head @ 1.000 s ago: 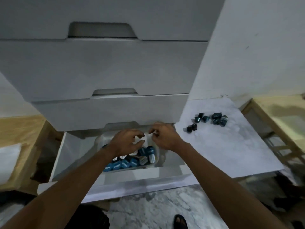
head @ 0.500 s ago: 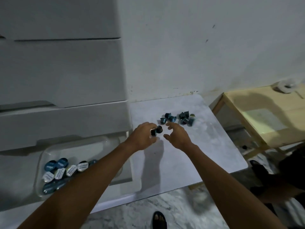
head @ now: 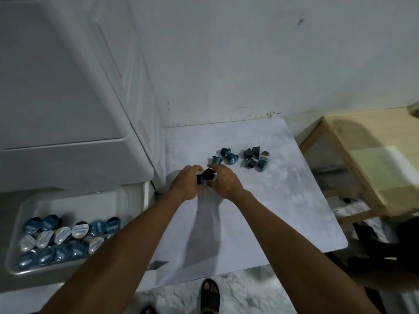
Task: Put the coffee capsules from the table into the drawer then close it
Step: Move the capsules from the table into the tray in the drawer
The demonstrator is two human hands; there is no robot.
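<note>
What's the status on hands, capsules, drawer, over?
Left hand and right hand each pinching a dark capsule. Loose capsules remain on table. Drawer open, path clear.

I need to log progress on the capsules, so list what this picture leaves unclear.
- Held capsules, head view: the left hand and right hand cover them, so the count is unsure.
- Tray in the drawer: the left forearm hides its right end.
- Capsule lids: print too small and blurred to read.
- Loose capsules: bunched together, so an exact count is doubtful.
</note>
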